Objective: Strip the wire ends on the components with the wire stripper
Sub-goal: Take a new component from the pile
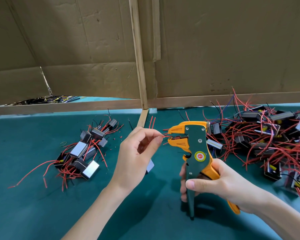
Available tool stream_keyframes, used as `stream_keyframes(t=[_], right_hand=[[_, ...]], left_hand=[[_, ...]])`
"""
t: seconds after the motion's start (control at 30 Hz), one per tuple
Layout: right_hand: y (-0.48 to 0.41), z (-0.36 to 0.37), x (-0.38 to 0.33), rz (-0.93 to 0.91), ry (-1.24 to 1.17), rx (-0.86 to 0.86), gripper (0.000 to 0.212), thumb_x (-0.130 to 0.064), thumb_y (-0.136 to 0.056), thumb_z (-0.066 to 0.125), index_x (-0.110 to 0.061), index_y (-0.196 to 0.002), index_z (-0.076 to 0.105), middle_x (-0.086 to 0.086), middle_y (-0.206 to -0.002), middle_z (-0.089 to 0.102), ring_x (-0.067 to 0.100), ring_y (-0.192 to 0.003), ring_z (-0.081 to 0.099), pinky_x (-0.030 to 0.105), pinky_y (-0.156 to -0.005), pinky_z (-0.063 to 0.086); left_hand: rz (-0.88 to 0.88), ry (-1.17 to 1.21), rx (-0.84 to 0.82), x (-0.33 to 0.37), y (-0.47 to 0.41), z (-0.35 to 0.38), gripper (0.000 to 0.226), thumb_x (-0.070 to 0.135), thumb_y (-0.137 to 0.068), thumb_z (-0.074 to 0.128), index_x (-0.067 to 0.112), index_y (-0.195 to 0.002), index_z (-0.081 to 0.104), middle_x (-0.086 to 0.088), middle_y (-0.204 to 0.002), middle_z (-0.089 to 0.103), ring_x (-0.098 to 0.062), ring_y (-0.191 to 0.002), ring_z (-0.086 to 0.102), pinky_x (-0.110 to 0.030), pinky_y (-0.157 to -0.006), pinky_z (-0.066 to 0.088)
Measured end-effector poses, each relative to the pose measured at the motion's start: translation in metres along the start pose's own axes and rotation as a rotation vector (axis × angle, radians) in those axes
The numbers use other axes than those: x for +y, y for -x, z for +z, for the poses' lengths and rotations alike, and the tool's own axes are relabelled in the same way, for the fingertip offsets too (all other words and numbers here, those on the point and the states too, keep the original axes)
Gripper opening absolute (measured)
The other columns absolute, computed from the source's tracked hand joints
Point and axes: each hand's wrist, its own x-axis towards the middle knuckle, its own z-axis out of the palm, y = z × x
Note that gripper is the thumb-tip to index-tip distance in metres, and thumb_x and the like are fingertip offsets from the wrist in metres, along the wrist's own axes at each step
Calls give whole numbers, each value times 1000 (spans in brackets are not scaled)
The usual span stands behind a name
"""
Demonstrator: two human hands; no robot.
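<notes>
Wire end [165,135] btwn L grip [137,153], stripper [196,146]

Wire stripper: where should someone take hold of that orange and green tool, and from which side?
Grip the wire stripper by its two long handles, from the right, as the right hand does, fingers wrapped round both. The jaws point left at the red wire that the left hand pinches; keep that end free.

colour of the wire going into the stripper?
Red. The left hand pinches the wire at the mouth of the wire stripper; the head view shows it best.
</notes>
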Motion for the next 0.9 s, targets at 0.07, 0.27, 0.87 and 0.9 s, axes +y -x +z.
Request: stream_keyframes(t=[0.07, 0.27, 0.87, 0.9], right_hand=[[0, 1, 0, -3, 14, -4, 20, -18, -76, 78, -13, -93, 69, 23, -86, 71, 38, -78, 70, 39, -74, 57], [0, 1, -1, -5, 17, 7, 22, -15, -76, 76, -14, -98, 73, 21, -85, 73, 34, -76, 71, 30, -70, 56], [0, 19, 2, -14, 138, 186, 21, -27, -72, 76, -16, -64, 60, 14, -54, 62, 25, -44, 56, 34, -60, 51], [-1, 21, 6, -24, 132, 247, 22, -24, -74, 75, -17, -60, 59, 13, -50, 58, 25, -41, 52, 34, -53, 50]], left_hand=[[-3, 8, -9, 0, 0, 0, 12, 12, -89, 64, 22, -85, 69, 15, -79, 57, -3, -69, 52, -11, -67, 39], [16, -23, -51, -1, 0, 0, 9, 19, -88, 63, 25, -85, 70, 6, -80, 55, -8, -65, 49, -15, -64, 38], [44, -63, -76, 4, -1, -4, 8, 24, -90, 62, 26, -85, 68, 7, -81, 56, -10, -64, 47, -16, -61, 38], [40, -66, -69, 3, 0, -2, 9, 23, -90, 62, 25, -86, 69, 7, -81, 57, -11, -66, 49, -16, -63, 39]])
